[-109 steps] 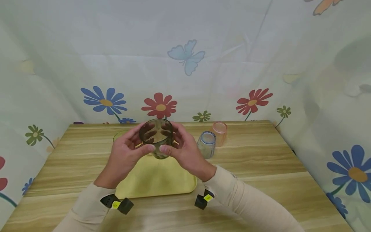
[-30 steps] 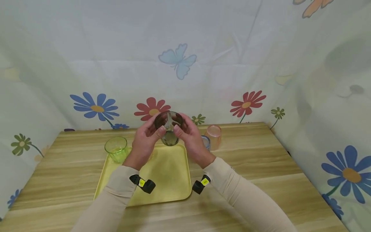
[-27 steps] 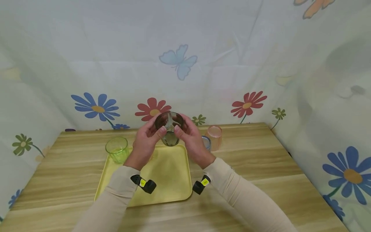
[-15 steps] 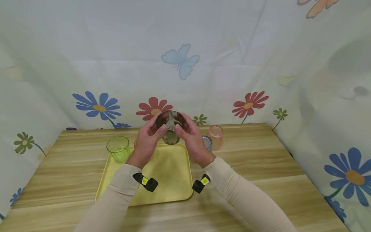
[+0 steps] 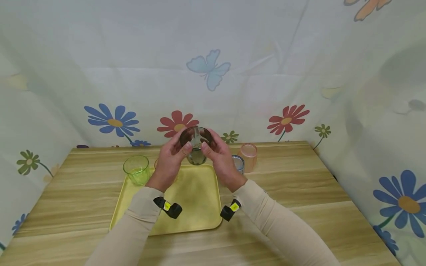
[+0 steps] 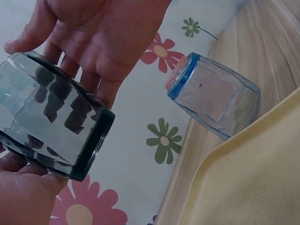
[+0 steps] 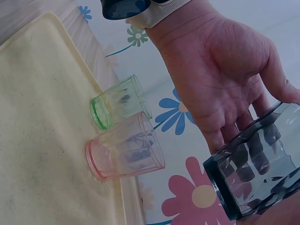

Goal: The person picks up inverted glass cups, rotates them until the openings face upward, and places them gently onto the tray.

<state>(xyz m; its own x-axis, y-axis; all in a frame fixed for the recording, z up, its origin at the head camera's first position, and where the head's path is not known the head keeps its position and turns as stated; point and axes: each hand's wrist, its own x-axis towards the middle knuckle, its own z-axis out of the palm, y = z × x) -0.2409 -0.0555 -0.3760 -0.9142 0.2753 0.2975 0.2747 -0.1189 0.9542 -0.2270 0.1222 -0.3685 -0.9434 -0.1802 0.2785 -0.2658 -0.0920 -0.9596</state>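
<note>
Both hands hold a dark grey, see-through glass in the air above the far edge of the yellow tray. My left hand grips its left side, my right hand its right side. Both thumbs lie on the near side, with the fingers curled round behind. The glass's mouth faces up toward the head camera. On the tray's far left stand a green glass and a pink glass, both upright. In the head view my left hand hides most of the pink glass.
Right of the tray, a blue-tinted glass stands upside down on the wooden table. An upside-down pinkish-orange glass is just behind it. A flower-printed cloth hangs at the table's back and sides.
Compared with the earliest frame, the hands and grey glass are farther right and away, and the green glass shows fully. Over the last second they stay almost still.
</note>
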